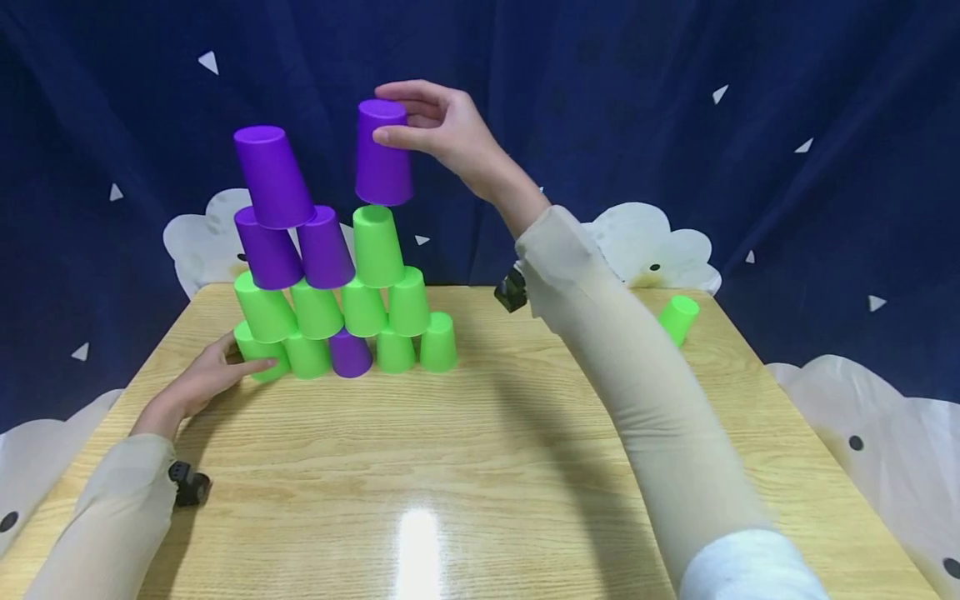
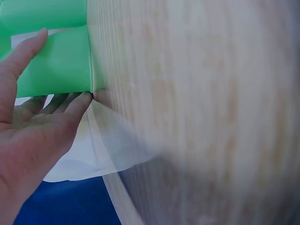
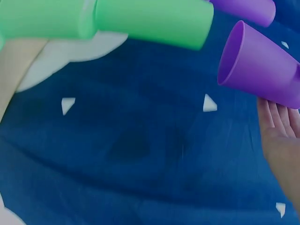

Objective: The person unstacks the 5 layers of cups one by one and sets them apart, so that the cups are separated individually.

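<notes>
My right hand (image 1: 448, 133) holds an upside-down purple cup (image 1: 384, 162) near its top, thumb in front and fingers behind. The cup's rim hangs just above a green cup (image 1: 378, 247) at the third row's right end. In the right wrist view, a gap shows between the held purple cup (image 3: 260, 65) and the green cup (image 3: 154, 21). My left hand (image 1: 212, 373) is around the green cup (image 1: 260, 350) at the bottom row's left end. The left wrist view shows the thumb on one side of that green cup (image 2: 61, 63) and the fingers on the other.
Upside-down cups form a pyramid on the wooden table (image 1: 375, 450), mostly green below. A purple cup (image 1: 273, 179) stands on top at left, over two purple cups. Another green cup (image 1: 678, 319) stands at the far right. A dark blue curtain (image 1: 600, 100) hangs behind.
</notes>
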Motion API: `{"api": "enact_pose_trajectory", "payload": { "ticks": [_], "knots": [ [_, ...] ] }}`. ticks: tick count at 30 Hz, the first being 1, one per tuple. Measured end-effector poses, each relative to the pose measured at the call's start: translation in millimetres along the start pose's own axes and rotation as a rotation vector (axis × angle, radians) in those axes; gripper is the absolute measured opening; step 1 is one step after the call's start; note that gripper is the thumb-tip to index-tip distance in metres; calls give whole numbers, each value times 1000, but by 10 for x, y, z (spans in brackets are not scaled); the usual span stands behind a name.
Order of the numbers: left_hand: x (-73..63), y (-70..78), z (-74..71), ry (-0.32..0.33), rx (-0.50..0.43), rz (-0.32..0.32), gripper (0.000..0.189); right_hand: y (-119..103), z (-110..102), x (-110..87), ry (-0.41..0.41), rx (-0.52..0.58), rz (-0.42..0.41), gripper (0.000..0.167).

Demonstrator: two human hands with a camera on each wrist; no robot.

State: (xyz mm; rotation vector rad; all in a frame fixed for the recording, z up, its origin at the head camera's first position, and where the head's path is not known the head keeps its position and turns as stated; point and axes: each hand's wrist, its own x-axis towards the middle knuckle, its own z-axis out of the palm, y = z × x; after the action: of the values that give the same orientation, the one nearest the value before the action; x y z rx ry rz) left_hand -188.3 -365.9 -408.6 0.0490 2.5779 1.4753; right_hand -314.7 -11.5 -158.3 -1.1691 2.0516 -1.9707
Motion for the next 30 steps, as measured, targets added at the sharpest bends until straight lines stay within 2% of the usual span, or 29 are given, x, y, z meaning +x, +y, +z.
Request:
{"api": "enact_pose_trajectory", "payload": {
  "ticks": [5,12,22,30],
  "knots": [
    [17,10,-4,-3,-16,3,87,16,-375,-155,67,-25,4,49],
    [17,-8,-1,-10,-22,-4,88,163,-875,-463,160,-90,127,49],
    [23,-27,9,-3,-21,-8,88,586,-1485,-1035,269,-199,325,46],
    [27,-16,18,-6,-28,-8,89,968,-1875,-1605,293,-412,403,50]
  ]
}}
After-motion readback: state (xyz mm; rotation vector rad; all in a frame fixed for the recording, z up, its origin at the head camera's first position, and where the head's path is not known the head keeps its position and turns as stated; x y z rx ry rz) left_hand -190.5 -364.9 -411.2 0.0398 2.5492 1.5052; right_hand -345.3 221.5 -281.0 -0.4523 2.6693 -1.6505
